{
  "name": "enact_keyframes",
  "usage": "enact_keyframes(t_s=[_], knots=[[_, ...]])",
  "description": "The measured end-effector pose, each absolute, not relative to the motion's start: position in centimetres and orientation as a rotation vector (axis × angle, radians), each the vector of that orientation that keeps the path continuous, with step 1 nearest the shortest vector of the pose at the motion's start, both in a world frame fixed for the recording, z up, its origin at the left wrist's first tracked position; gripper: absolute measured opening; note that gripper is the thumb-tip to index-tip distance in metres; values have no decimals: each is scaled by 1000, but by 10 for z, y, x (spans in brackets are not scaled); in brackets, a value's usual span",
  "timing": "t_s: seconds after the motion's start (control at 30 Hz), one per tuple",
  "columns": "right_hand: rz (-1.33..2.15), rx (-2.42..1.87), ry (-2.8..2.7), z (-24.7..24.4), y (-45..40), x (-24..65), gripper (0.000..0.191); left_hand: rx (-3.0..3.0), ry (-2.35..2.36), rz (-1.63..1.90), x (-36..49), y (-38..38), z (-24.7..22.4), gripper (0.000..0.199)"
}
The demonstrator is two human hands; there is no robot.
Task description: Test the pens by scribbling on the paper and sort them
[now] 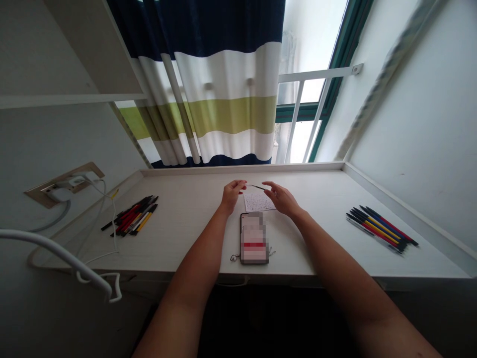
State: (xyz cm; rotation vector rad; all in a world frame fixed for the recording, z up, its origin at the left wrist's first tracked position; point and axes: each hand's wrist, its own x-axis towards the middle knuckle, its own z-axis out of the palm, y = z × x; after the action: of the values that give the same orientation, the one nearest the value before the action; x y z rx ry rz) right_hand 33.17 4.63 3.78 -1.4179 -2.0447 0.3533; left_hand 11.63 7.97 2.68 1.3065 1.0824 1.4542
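Between my two hands, above the far part of the desk, is a thin dark stick with a pale left end that looks like a pen refill [257,187]. My left hand [233,195] is closed in a pinch at its pale end. At the dark end, the thumb and fingers of my right hand [281,197] grip it, with the index finger raised. A sheet of paper covered in handwriting [257,202] lies below, partly hidden by my right hand. Nearer to me a phone [254,238] lies flat with its screen lit and partly blurred out.
On the white desk [186,223], a pile of pens [134,216] lies at left and a row of pens [380,228] at right. A small ring-like item [234,257] and thin small pieces [272,252] flank the phone. White cables [116,223] hang at left near a wall socket [65,184].
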Motion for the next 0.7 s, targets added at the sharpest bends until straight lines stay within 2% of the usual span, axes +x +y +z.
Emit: enact_keyframes(t_s=[0.17, 0.3, 0.47, 0.7], knots=[[178, -1578, -2087, 38, 53, 345, 36, 1529, 1237, 1451, 101, 90, 16, 19], [167, -1647, -2043, 32, 58, 352, 36, 1825, 1466, 1232, 91, 92, 6, 13], [186, -1667, -2072, 25, 62, 354, 33, 2011, 1612, 979, 89, 89, 1, 15], [233, -1738, -2139, 17, 66, 361, 28, 2146, 1708, 842, 86, 89, 6, 24]])
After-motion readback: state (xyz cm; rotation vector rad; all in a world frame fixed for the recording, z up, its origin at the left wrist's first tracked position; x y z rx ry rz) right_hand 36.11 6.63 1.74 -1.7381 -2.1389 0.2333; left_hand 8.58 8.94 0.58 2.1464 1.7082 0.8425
